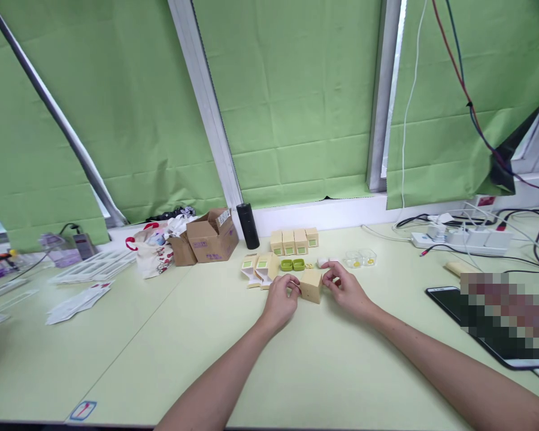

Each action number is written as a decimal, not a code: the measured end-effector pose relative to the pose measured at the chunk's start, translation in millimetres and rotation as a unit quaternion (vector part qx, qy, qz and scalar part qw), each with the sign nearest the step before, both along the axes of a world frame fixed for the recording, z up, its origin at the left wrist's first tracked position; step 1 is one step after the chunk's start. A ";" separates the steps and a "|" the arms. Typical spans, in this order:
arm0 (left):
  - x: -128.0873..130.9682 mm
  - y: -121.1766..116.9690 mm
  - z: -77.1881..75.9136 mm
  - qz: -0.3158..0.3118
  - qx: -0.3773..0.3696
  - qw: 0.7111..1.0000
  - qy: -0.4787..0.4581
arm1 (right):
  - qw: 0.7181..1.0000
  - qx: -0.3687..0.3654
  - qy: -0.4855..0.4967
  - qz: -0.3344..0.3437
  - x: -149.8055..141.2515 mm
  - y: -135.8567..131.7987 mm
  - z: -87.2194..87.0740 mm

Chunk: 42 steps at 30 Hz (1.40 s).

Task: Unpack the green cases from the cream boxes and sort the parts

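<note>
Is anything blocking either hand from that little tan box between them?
Nothing visible: the left hand is right at one side of the tan box, the right hand at the other. The green containers sit farther back, out of the way.

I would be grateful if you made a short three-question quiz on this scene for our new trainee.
1. Multiple choice: which thing is between the left hand and the right hand?
(a) a power strip
(b) a small box
(c) a cloth bag
2. True or false: in the picture, the black cylinder stands to the right of the cardboard box.
3. Count: how many boxes stand in the group just behind the green trays?

Key: 1. b; 2. true; 3. four.
</note>
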<state>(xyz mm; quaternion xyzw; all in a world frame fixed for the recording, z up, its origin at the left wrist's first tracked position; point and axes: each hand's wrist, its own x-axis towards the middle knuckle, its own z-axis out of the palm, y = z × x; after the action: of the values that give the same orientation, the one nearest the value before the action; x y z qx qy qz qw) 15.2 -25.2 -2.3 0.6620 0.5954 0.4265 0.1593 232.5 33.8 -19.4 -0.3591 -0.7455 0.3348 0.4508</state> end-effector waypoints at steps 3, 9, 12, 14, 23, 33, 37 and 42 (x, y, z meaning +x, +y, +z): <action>1.0 -2.7 3.2 0.015 -0.003 1.000 0.018 | 1.000 0.001 0.006 0.003 -0.3 -0.2 -0.2; 2.4 -6.9 6.0 0.028 0.005 0.999 0.038 | 1.000 0.002 0.004 0.019 0.0 3.4 -6.1; 2.6 -8.2 6.1 0.029 0.007 0.999 0.032 | 1.000 0.001 -0.002 0.031 0.2 5.1 -9.1; 3.0 -9.5 6.7 0.027 0.010 0.999 0.028 | 0.999 -0.001 -0.005 0.036 0.3 5.6 -10.4; 19.4 -13.6 5.1 0.023 -0.025 0.998 0.047 | 1.000 0.017 0.001 0.004 0.6 10.0 -12.9; 27.2 -7.3 0.9 0.028 -0.024 0.998 0.044 | 0.997 0.044 -0.013 -0.057 -2.1 -2.7 5.2; 24.5 -9.3 -1.3 0.029 0.026 0.998 0.048 | 0.994 0.076 -0.014 -0.073 -1.6 -9.6 12.6; 21.8 -13.9 4.2 0.037 0.135 0.984 0.110 | 0.987 0.130 -0.027 -0.091 -0.2 -19.2 18.8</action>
<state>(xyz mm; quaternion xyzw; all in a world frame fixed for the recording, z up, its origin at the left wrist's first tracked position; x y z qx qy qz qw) 37.1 -39.1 1.9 0.6978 0.5705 0.4328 -0.0141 232.3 14.6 -0.7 -0.3726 -0.7591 0.1824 0.5017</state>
